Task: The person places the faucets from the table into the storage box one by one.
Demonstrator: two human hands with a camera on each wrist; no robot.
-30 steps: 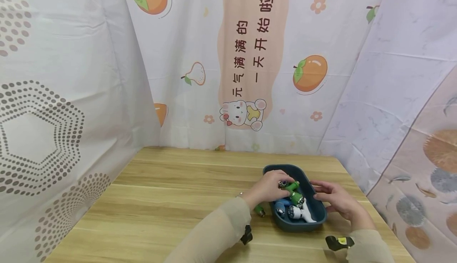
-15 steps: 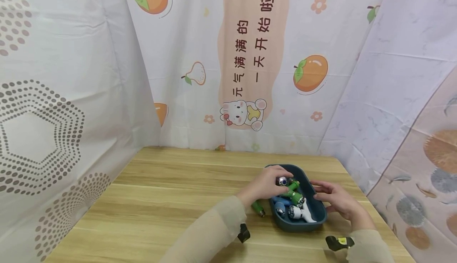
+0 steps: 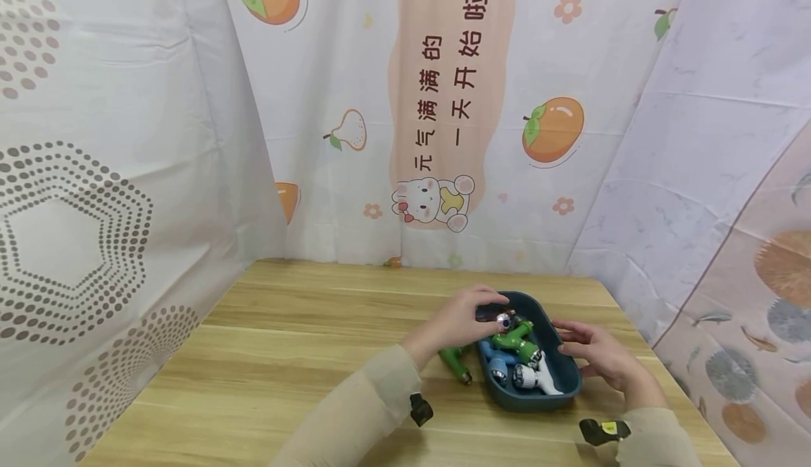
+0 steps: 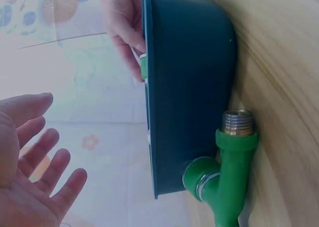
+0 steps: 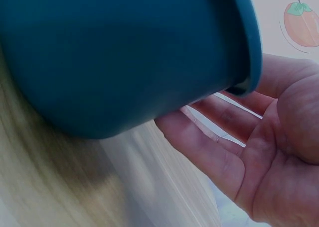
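Observation:
A dark blue plastic tub (image 3: pixel 531 406) holds several fittings: a green one (image 3: pixel 518 342), a blue one (image 3: pixel 498 368), a white one (image 3: pixel 543 378) and a chrome-tipped one (image 3: pixel 503 321). My left hand (image 3: pixel 451 325) hovers at the tub's left rim; the left wrist view shows its fingers (image 4: pixel 54 170) spread with nothing between them. Outside the tub's left wall lies a green branched pipe fitting (image 4: pixel 234 167) with a metal threaded end. My right hand (image 3: pixel 598 356) rests against the right side of the tub, fingers (image 5: pixel 209 152) loosely extended along its wall.
The tub stands on the right part of a wood-grain table (image 3: pixel 304 354). White printed curtains (image 3: pixel 342 192) hang behind the table and along both sides. A black wrist strap piece (image 3: pixel 421 409) sticks out under the left sleeve.
My left hand has drawn back from over the fittings toward the upper left, uncovering more of them and of the green fitting outside. The right hand and the tub have stayed put.

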